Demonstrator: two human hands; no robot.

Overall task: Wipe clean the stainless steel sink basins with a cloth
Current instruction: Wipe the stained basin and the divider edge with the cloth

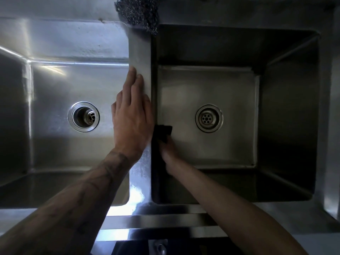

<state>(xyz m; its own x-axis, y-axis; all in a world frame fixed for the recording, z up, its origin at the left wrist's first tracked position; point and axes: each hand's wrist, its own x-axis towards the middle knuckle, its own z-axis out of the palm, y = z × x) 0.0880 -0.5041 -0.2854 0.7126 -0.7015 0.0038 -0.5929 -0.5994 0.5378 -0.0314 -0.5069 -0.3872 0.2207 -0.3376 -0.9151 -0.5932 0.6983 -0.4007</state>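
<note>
The right hand (168, 153) grips the dark cloth (163, 131) low against the left wall of the right basin (285, 107), with the drain (209, 118) just to its right. The left hand (132, 118) rests on the divider (139, 52), fingers straight and holding nothing.
</note>
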